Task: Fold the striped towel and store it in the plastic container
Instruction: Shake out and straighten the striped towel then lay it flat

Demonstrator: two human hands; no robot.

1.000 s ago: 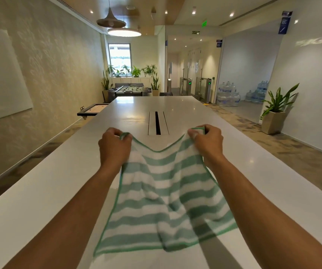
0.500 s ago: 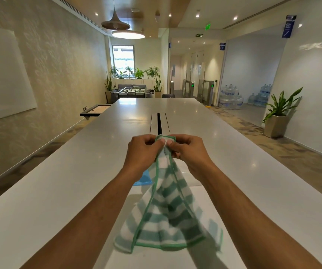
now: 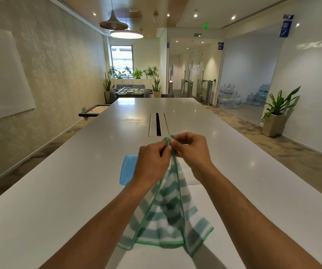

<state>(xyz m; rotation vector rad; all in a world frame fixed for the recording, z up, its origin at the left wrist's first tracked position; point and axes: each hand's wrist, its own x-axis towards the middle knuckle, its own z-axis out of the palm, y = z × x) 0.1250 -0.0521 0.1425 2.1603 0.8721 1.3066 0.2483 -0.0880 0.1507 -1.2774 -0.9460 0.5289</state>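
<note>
Above a long white table [image 3: 63,191], a person's left hand [image 3: 152,164] and right hand [image 3: 190,150] meet, both pinched shut on the top corners of a green-and-white striped towel [image 3: 168,216], which hangs doubled over between the forearms, its lower hem near the tabletop. A blue plastic lid [image 3: 128,168] lies flat on the table at ten o'clock from the towel, partly hidden behind the left wrist. A potted plant [image 3: 276,113] stands at two o'clock.
</note>
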